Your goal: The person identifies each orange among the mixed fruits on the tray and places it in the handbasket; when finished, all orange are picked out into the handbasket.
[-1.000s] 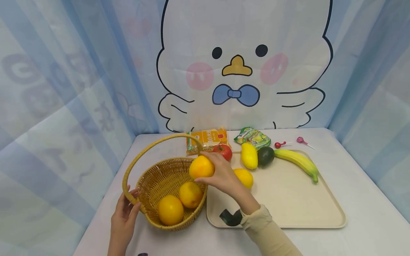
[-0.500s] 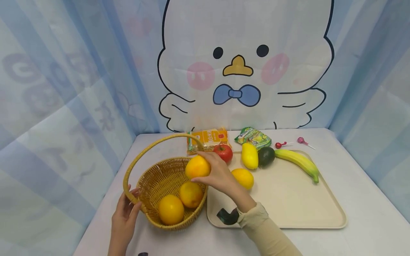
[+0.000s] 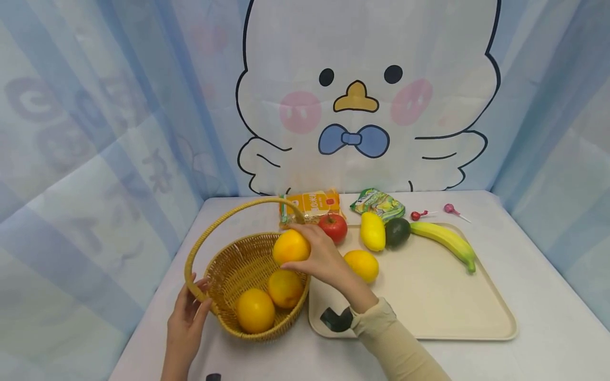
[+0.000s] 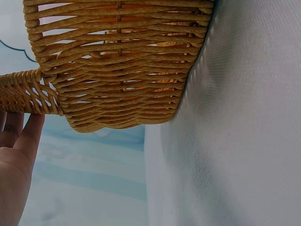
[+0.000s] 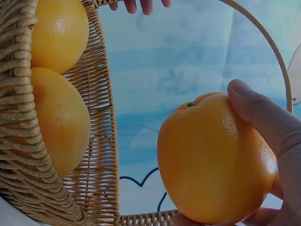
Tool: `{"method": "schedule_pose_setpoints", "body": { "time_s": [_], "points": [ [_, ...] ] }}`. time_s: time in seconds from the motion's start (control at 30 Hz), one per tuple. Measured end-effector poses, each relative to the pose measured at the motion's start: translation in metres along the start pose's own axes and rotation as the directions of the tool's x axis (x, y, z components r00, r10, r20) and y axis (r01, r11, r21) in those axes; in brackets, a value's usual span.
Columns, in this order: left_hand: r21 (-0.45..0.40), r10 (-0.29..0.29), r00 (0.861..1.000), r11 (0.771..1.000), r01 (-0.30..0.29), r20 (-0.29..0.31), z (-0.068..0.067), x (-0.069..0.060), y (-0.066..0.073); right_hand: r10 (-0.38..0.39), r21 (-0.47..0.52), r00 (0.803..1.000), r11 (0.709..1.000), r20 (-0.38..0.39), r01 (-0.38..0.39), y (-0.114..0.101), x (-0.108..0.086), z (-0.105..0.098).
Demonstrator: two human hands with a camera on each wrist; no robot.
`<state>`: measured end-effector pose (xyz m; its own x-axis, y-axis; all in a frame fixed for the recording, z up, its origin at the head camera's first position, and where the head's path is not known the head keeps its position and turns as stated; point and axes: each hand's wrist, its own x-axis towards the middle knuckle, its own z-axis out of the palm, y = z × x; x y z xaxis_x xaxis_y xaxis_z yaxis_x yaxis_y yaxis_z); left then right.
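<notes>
A wicker basket (image 3: 238,264) with a tall arched handle stands at the left; two orange fruits (image 3: 254,311) (image 3: 285,288) lie inside it. My left hand (image 3: 187,323) grips the lower end of the handle on the basket's left side; the left wrist view shows the fingers (image 4: 29,136) against the woven handle base. Above the basket's right rim, my right hand (image 3: 321,256) holds a third orange fruit (image 3: 291,247) between thumb and fingers. In the right wrist view that fruit (image 5: 214,160), with a small green stem, is apart from the two in the basket.
A beige tray (image 3: 438,301) at the right carries a lemon (image 3: 362,265), a yellow mango-like fruit (image 3: 373,232), an avocado (image 3: 397,233), a banana (image 3: 445,241) and a black curved piece (image 3: 336,319). Behind are an apple (image 3: 333,228), two packets (image 3: 312,206) (image 3: 378,204) and two lollipops (image 3: 416,215) (image 3: 449,208).
My right hand has moved slightly left with the orange fruit, further over the basket. The left hand keeps its hold on the handle.
</notes>
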<state>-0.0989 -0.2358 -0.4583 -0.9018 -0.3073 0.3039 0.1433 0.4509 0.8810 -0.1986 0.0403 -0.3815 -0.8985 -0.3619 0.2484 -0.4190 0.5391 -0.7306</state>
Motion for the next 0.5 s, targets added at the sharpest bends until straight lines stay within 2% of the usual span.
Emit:
{"method": "schedule_pose_setpoints", "body": {
  "time_s": [0.2,0.5],
  "points": [
    [0.006,-0.023,1.0,1.0,0.023,0.008,-0.0003,0.0005,0.0015,0.001,0.013,1.0,1.0,0.014,-0.001,-0.0037,0.0011,0.0002],
    [0.024,-0.016,1.0,1.0,0.016,0.012,-0.0009,0.0015,0.0016,-0.033,0.0,0.999,0.999,0.005,0.033,-0.0048,0.0051,0.0031]
  ]
}}
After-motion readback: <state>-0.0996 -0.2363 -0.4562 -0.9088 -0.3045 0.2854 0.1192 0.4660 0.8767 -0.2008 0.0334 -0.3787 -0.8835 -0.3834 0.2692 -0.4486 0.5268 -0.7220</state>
